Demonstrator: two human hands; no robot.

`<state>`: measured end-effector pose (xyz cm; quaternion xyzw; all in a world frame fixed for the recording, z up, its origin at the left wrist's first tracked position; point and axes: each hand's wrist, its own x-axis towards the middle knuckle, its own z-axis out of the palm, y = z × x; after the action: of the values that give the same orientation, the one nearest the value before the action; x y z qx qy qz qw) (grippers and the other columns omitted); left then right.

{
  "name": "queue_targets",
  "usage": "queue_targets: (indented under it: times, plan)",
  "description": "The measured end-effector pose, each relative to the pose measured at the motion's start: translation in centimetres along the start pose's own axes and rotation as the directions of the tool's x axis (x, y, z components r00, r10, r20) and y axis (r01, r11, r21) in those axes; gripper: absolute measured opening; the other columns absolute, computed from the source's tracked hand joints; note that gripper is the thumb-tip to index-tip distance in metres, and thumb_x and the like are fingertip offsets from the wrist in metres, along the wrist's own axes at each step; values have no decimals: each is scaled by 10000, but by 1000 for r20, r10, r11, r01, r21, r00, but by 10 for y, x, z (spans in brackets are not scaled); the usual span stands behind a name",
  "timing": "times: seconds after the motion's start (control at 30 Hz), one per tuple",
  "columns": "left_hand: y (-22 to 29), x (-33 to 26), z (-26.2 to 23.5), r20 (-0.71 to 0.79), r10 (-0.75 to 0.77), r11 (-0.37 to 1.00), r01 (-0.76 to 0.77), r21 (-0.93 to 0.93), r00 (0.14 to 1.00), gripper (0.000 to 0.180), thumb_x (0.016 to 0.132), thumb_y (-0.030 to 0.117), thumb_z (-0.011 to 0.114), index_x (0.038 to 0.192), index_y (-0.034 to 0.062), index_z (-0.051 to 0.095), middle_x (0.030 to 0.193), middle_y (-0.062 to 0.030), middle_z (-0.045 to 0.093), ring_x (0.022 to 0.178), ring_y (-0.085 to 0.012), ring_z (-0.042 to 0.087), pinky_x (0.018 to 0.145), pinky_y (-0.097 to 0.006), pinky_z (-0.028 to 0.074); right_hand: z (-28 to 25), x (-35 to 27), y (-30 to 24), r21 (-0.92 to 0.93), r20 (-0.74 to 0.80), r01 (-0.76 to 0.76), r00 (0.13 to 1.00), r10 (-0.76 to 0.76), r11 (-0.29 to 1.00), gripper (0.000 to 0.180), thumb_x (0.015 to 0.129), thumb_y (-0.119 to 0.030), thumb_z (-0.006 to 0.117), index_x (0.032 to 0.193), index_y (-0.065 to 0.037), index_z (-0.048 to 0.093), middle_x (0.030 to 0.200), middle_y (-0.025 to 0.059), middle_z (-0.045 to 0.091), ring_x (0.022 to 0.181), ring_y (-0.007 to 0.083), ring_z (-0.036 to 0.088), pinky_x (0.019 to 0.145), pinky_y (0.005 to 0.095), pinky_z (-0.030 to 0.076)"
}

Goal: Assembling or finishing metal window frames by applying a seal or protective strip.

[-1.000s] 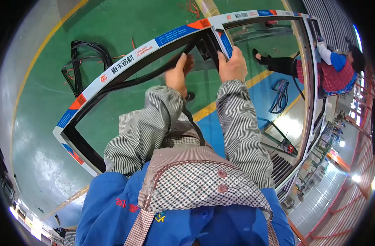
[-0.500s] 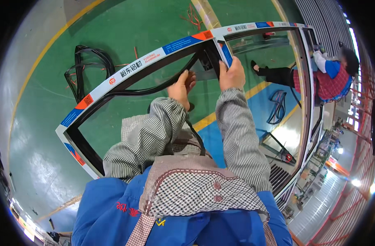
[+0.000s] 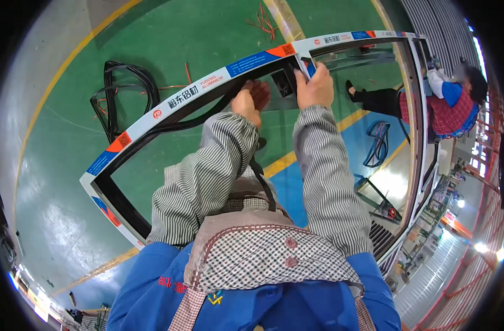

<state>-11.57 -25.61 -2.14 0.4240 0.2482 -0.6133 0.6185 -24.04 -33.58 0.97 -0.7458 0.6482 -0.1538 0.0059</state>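
Observation:
A large aluminium window frame with white, blue and orange protective film stretches across in front of me. Along the inside of its far bar runs a black rubber seal strip, bowing away from the bar toward the left. My left hand is closed at the strip, against the inner side of the far bar; the fingertips are partly hidden. On the crossbar that divides the frame, my right hand is clamped, thumb on the left side and fingers on the right.
Loops of black strip lie on the green floor beyond the frame, near orange-red strands. Another dark coil rests on the blue floor at right. A co-worker in a red checked garment is beyond the frame's right end.
My left hand has pushed up and slightly right, bringing the strip closer to the far bar. The frame has shifted a little rightward in view. My right hand keeps its hold on the crossbar.

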Motion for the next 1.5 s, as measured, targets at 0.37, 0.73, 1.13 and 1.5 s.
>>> queue_targets:
  times: [0.37,0.73,1.13,1.5]
  plan:
    - [-2,-7,-17,131,70,990,-86,115,989,266,939,259,528,1025,14,582,981,-117,663,931,-253,639,833,-380,526,3,2,-17,-15,-28,-37,999,36,999,444,805,-315,647,1134,-51,509,1081,143,590,1013,321,550,830,441,454]
    - [-21,-26,-43,377,159,987,-150,-52,913,350,895,7,490,1245,13,494,1254,-123,532,1175,-244,522,1028,-343,415,-14,5,-20,37,160,118,980,-123,992,651,732,-240,700,1256,-15,387,1200,167,504,1092,339,513,891,423,444]
    - [-20,-11,-8,119,295,953,-283,-107,948,268,869,49,603,1122,10,523,1055,-113,637,978,-252,641,879,-360,523,-1,8,-35,-104,15,-71,997,73,992,485,734,-262,713,1099,-54,472,1045,122,587,950,316,577,785,436,478]
    - [-11,-14,-1,74,211,975,-205,-81,975,256,882,40,583,1116,-14,495,1077,-131,622,970,-274,645,871,-363,544,7,5,-29,-26,-62,-43,997,41,999,398,788,-311,658,1068,-73,504,1009,92,602,919,306,584,747,433,482]
